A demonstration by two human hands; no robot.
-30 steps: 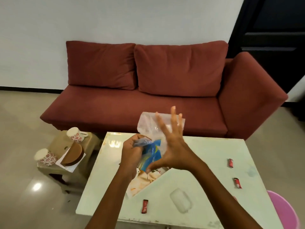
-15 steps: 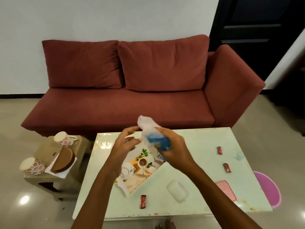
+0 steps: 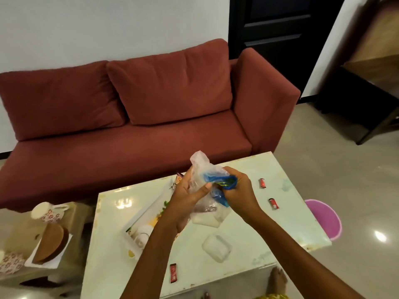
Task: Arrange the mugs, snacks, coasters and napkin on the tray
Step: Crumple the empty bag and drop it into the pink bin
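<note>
Both my hands hold a crumpled clear and blue plastic bag [image 3: 207,175] above the tray. My left hand [image 3: 187,196] grips its left side and my right hand [image 3: 239,194] squeezes the blue part. The printed white tray [image 3: 142,214] lies on the pale green table [image 3: 237,251], mostly hidden under my arms. Small red snack packets lie on the table at the right [image 3: 262,183] [image 3: 273,203] and near the front edge [image 3: 173,275]. Two floral mugs [image 3: 48,211] [image 3: 9,263] and brown coasters [image 3: 53,242] on a white napkin [image 3: 43,263] sit on a low stool at the left.
A red sofa [image 3: 133,117] stands behind the table. A pink bucket [image 3: 326,219] sits on the floor to the right. A clear plastic lid [image 3: 217,247] lies on the table near me. A dark doorway is at the upper right. My bare foot [image 3: 278,279] shows below the table edge.
My right hand went from spread open against the bag to closed on its blue part. Both hands have scrunched the bag together. My view has swung to the right.
</note>
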